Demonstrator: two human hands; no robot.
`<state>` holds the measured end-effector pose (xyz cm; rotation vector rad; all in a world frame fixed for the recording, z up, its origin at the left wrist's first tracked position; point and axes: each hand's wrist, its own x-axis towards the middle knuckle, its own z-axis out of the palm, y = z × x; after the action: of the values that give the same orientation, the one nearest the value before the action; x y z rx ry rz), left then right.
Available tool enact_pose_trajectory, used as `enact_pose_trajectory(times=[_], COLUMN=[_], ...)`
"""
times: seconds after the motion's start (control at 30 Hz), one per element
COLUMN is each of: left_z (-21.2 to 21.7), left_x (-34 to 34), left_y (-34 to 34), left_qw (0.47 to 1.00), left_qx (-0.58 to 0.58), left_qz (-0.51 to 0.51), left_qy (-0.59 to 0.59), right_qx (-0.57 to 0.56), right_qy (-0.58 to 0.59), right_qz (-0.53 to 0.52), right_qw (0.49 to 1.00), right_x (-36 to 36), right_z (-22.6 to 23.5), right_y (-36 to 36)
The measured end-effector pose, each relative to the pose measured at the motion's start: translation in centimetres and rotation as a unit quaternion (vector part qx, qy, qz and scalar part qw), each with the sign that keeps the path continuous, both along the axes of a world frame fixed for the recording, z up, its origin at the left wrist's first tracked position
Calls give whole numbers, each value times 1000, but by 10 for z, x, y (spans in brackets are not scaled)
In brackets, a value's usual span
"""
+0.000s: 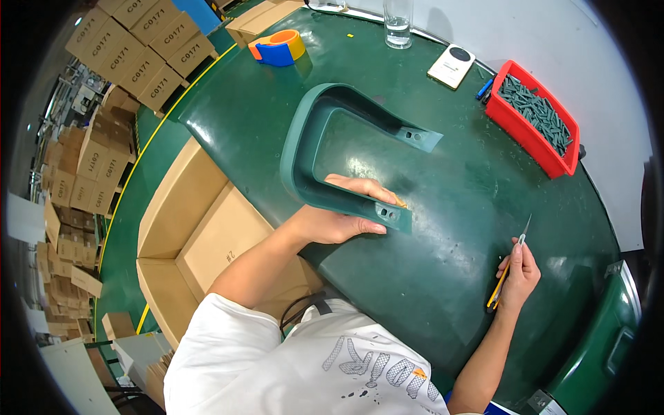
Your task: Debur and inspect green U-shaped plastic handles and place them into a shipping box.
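Observation:
A dark green U-shaped plastic part (299,149) is held above the green table. My left hand (339,220) is closed around its nearer arm, close to the end with small square holes. The other arm of the part points right and ends in a similar holed tab. Over the right side of the table, my right hand (520,277) grips a yellow utility knife (496,290). Its thin blade points up and away from me, apart from the green part. Some fingers of the left hand are hidden behind the part.
A red bin (499,111) of small green pieces stands at the far right, near a phone (452,66) and a glass of water (398,33). An orange and blue tape dispenser (278,50) sits far left. An open cardboard box (187,181) adjoins the table's left edge.

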<state>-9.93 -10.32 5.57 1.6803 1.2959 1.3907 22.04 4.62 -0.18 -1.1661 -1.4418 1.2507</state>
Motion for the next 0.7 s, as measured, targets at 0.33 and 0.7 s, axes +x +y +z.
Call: enact_pose_trajectory(times=[0.33, 0.7], left_z=[-1, 11], left_x=[11, -38], left_y=[-7, -74], left_qw=[995, 857], left_qx=[-68, -29], left_qz=[47, 504], left_qy=[-61, -98], right_qx=[-5, -9], right_qy=[-24, -30], right_qz=[-7, 2], right_qw=[1000, 1000], right_x=[0, 2], right_z=[2, -3], right_y=[0, 0])
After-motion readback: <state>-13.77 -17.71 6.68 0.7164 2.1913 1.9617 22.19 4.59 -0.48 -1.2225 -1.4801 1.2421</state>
